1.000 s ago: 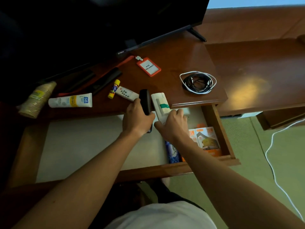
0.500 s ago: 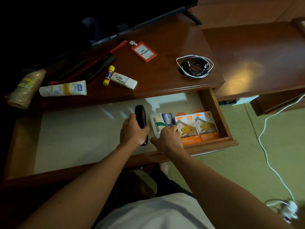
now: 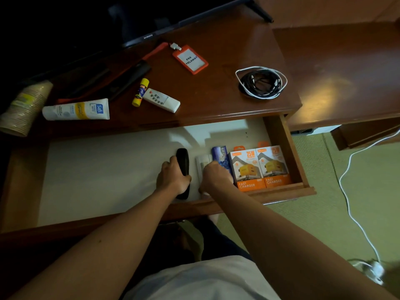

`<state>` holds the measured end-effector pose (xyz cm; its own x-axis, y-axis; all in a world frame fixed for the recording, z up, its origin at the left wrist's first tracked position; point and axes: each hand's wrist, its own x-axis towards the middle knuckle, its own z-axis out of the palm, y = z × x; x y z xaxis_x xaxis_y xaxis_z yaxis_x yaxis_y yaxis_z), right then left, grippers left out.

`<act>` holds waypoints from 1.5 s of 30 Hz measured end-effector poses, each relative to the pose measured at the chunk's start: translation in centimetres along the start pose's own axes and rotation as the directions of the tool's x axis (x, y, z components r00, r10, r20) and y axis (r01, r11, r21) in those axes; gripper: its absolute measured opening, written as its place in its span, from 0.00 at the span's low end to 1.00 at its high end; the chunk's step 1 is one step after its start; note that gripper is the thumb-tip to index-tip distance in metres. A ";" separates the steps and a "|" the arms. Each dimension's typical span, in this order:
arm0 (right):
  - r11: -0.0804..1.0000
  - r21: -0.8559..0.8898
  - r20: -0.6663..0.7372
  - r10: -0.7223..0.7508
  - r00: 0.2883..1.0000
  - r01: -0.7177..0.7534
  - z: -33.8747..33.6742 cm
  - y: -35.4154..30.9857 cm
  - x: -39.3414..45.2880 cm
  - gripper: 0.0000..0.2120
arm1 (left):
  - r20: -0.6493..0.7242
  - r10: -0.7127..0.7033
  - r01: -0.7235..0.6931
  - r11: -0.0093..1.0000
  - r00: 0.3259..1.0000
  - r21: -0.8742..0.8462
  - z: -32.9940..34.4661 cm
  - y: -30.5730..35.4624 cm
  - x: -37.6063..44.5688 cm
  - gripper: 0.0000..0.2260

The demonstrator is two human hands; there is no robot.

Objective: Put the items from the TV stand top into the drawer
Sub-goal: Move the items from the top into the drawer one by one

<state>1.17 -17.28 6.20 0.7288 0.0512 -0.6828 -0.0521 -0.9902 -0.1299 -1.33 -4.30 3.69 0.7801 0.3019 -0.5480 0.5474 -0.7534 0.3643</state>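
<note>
Inside the open drawer (image 3: 281,148), my left hand (image 3: 173,178) grips a black remote (image 3: 183,161) that lies on the white drawer floor. My right hand (image 3: 214,176) holds a white remote (image 3: 202,162) down beside a blue packet (image 3: 220,155) and two orange charger boxes (image 3: 259,167). On the TV stand top (image 3: 216,94) lie a small white remote (image 3: 161,100), a yellow glue stick (image 3: 140,92), a white cream tube (image 3: 75,109), an orange card holder (image 3: 190,59), a coiled cable (image 3: 260,82) and a stack of paper cups (image 3: 23,107).
The TV (image 3: 129,16) stands at the back of the stand, with dark long objects (image 3: 121,81) under its edge. A lower wooden shelf (image 3: 346,72) extends to the right. A white cord (image 3: 350,191) runs over the green carpet to a plug at the lower right.
Both hands came down from the stand's front edge into the drawer, carrying the black and white remotes. The remotes now rest on the drawer floor beside the boxes.
</note>
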 end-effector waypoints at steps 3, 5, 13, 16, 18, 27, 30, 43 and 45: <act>0.990 -0.088 -0.102 -0.119 0.988 0.110 -1.9 0.0 1.1 0.26 | 0.012 0.009 -0.009 1.000 1.000 0.000 0.1 -0.2 0.2 0.33; 0.951 -0.192 -0.136 -0.272 0.953 0.244 -3.0 0.0 2.4 0.26 | 0.020 0.013 -0.013 1.000 1.000 0.008 0.1 -0.3 0.4 0.34; 0.812 -0.440 -0.008 -0.432 0.902 0.384 -3.1 1.3 5.3 0.33 | 0.036 -0.057 0.056 0.998 0.998 0.011 0.2 0.2 0.8 0.31; 0.823 -0.414 -0.029 -0.438 0.899 0.388 -3.0 1.6 5.4 0.33 | 0.049 -0.074 0.075 0.997 0.996 -0.025 0.5 0.7 0.7 0.31; 0.821 -0.417 -0.027 -0.440 0.897 0.390 -3.3 1.6 5.4 0.33 | 0.058 -0.063 0.065 0.997 0.996 -0.047 1.0 1.1 0.5 0.32; 0.785 -0.458 0.006 -0.468 0.884 0.418 -4.0 1.8 5.8 0.30 | 0.070 -0.025 0.033 0.993 0.997 -0.110 1.3 1.2 0.2 0.32; 0.787 -0.450 0.006 -0.470 0.883 0.422 -3.9 1.9 5.7 0.30 | 0.105 -0.018 0.030 0.994 0.994 -0.109 1.2 1.2 0.2 0.32; 0.814 -0.434 -0.033 -0.443 0.896 0.386 -3.2 1.7 5.2 0.29 | 0.091 -0.008 0.016 0.996 0.996 -0.092 1.2 1.1 0.1 0.33; 0.820 -0.431 -0.035 -0.432 0.901 0.377 -3.3 1.5 4.9 0.28 | 0.104 0.010 0.000 0.996 0.995 -0.090 0.9 0.8 0.1 0.33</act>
<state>6.87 -18.93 5.04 0.7030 0.4694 -0.5343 0.5260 -0.8488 -0.0536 -1.08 -5.45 3.23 0.7497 0.2322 -0.6197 0.5722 -0.6978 0.4309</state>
